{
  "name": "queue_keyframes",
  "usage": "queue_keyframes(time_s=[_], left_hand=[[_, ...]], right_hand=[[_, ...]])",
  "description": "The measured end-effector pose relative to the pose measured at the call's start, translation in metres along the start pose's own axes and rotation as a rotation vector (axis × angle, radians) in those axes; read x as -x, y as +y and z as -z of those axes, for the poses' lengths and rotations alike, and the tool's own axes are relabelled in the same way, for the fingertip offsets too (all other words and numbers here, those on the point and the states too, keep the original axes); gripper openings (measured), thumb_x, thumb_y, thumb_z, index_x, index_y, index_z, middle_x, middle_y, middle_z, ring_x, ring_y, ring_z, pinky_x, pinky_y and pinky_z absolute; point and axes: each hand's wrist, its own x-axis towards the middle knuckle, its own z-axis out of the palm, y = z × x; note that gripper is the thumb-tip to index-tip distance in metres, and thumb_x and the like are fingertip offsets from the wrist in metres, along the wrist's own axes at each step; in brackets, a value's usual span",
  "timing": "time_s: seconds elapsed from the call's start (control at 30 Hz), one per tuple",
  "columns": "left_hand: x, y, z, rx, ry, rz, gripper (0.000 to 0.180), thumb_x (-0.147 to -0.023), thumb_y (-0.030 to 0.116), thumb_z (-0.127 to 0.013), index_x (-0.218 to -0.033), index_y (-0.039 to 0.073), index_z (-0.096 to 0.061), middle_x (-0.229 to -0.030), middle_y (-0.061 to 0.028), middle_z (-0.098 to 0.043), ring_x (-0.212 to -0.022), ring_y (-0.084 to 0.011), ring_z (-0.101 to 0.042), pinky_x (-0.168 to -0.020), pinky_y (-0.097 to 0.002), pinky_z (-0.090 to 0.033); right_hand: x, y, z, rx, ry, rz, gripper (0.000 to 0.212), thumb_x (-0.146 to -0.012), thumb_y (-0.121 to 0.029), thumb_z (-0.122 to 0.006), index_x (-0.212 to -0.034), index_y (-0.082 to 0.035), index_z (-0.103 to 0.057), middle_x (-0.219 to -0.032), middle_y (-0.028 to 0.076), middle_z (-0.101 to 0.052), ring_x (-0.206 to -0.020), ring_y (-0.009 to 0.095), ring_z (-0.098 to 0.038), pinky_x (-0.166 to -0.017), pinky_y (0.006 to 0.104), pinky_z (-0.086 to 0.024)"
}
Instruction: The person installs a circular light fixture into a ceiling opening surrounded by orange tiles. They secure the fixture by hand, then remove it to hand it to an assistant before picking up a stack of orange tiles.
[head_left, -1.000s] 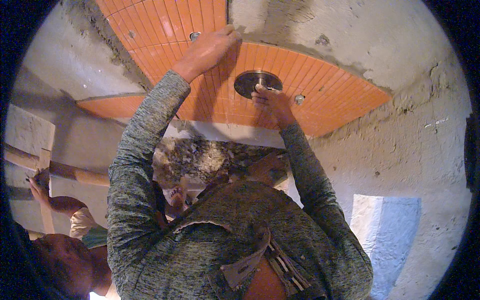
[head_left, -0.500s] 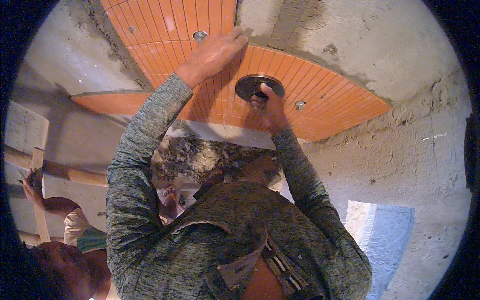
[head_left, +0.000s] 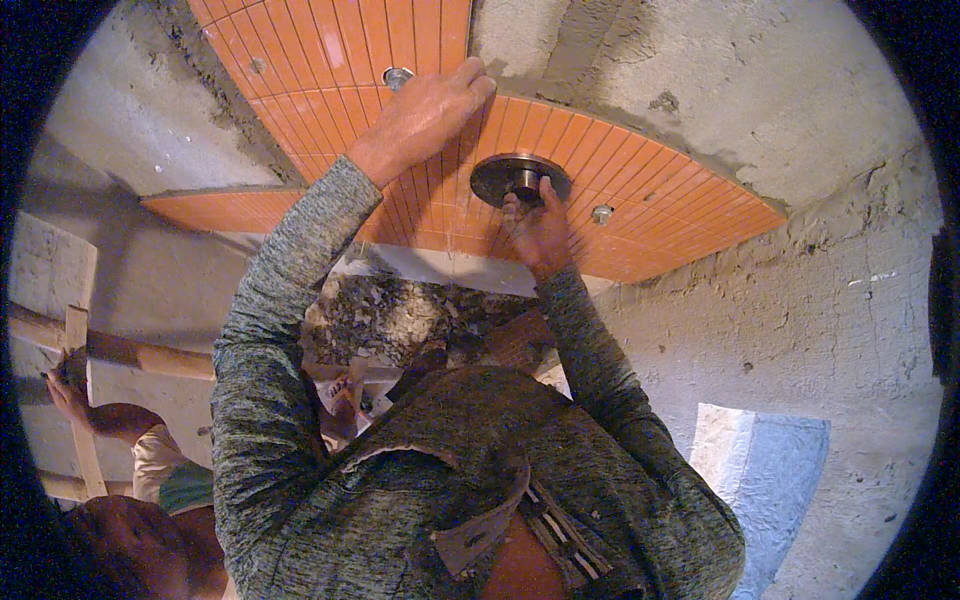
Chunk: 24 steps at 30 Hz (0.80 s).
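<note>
Right hand [head_left: 540, 236]: fingers closed narrowly around the central stub [head_left: 526, 181] of the round dark metal plate [head_left: 489, 183]. The plate lies just beyond the fingertips, at the orange tiles [head_left: 585, 143]. Left hand [head_left: 428, 112]: over the tiles, beside a metal fitting [head_left: 397, 77]; its grip cannot be determined.

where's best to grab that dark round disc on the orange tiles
Probably by the short round stub at its middle, from the person's near side: it juts out toward them, while the disc seems flat against the tiles, leaving little rim to hold. The right hand is there now.
</note>
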Motion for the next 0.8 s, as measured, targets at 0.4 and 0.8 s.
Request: queue_keyframes(time_s=[0.4,0.8], left_hand=[[0.000,0.003,0.008,-0.005,-0.048,0.025,0.022,-0.087,0.005,-0.058,-0.108,-0.003,-0.058,-0.108,-0.0186,-0.058,-0.085,-0.0382,-0.069,-0.070,-0.0462,-0.058],[-0.001,0.003,0.004,-0.033,-0.026,-0.003,0.021,-0.091,0.008,-0.055,-0.109,-0.003,-0.057,-0.108,-0.0182,-0.059,-0.085,-0.0372,-0.069,-0.070,-0.0455,-0.058]], right_hand=[[0.009,0.008,-0.038,-1.018,-0.126,-0.263,0.061,-0.101,-0.044,-0.064,-0.130,0.009,-0.052,-0.096,0.012,-0.068,-0.085,0.023,-0.066,-0.074,0.0311,-0.057],[0.005,0.015,-0.031,-1.115,-0.284,-0.266,0.053,-0.099,-0.043,-0.067,-0.133,-0.005,-0.053,-0.111,0.018,-0.070,-0.087,0.028,-0.070,-0.080,0.0401,-0.061]])
